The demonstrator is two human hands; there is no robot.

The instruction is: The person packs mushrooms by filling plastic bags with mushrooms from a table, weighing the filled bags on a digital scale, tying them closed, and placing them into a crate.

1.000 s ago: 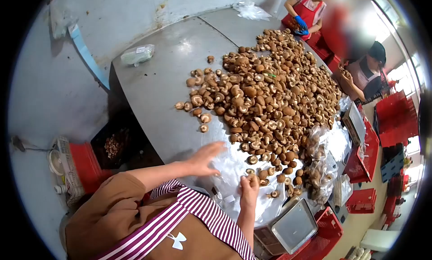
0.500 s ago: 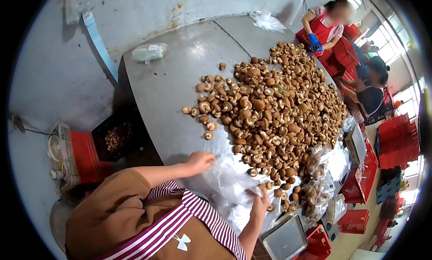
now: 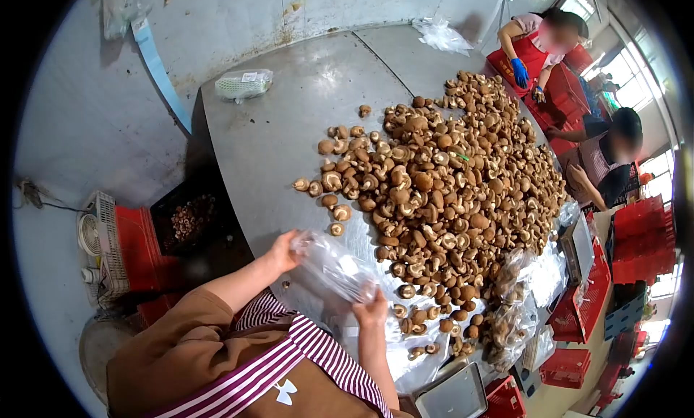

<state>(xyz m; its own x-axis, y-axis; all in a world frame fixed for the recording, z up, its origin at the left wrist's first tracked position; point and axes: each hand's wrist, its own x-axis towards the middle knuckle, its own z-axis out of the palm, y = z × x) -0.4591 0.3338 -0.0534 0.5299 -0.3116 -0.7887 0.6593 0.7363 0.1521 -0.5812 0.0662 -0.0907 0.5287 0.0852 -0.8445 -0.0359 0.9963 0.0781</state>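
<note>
We see the left forearm slant inward over the near edge of the worktop [image 3: 289, 139], its hand raised just above the metal near the left edge. The right forearm reaches up from the near edge, with the hand bent toward its partner.

Both hands share one transparent plastic bag [image 3: 330, 265] – it stretches between them over the near part of the worktop. The left hand [image 3: 285, 249] has its fingers curled together on the bag's left end; the right hand [image 3: 371, 309] pinches the other end between thumb and fingers.

Just beyond the bag we find a few loose mushrooms [image 3: 338, 215], then the large mushroom heap [image 3: 448, 183], which spreads toward the right edge. More plastic sheeting [image 3: 399, 346] lies beside the right hand, and a metal tray [image 3: 452, 395] sits at the near right corner, with bagged mushrooms [image 3: 510, 309] along the right edge.

Between the left edge and the heap we have a broad stretch of metal – room for the left hand to move. Past it, a wrapped pack [image 3: 244, 85] rests near the far left corner.
</note>
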